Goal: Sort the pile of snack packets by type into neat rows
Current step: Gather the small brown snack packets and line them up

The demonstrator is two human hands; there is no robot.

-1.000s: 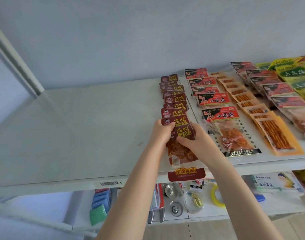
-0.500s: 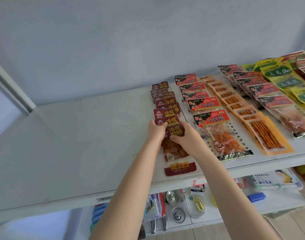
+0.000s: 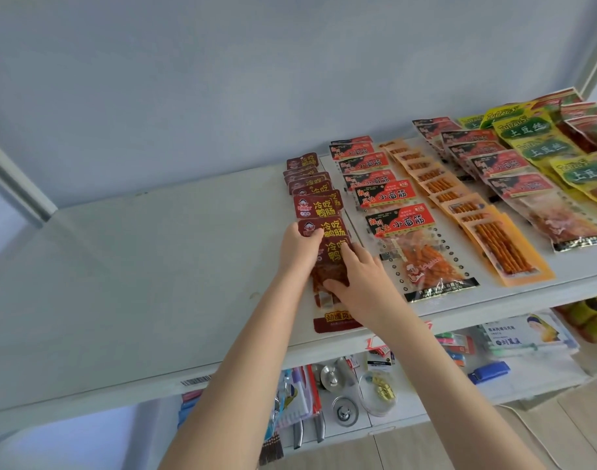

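A row of dark red snack packets (image 3: 315,198) runs front to back on the white shelf (image 3: 154,266), each overlapping the one behind. The front dark red packet (image 3: 334,320) lies flat at the near end of that row. My left hand (image 3: 298,247) grips the left edge of the packets there, thumb on top. On the front packet rests my right hand (image 3: 359,286), index finger and thumb spread flat over it.
Right of it lie rows of red-and-black packets (image 3: 387,195), orange stick packets (image 3: 459,205), more red packets (image 3: 514,178) and yellow-green packets (image 3: 541,144). A lower shelf (image 3: 409,415) holds metal drain plugs, knives, sponges and boxes. The wall is close behind.
The front dark red packet has slid back from the shelf's front edge and tucked under the row. Both hands stayed on it, and my right hand now lies flatter on top.
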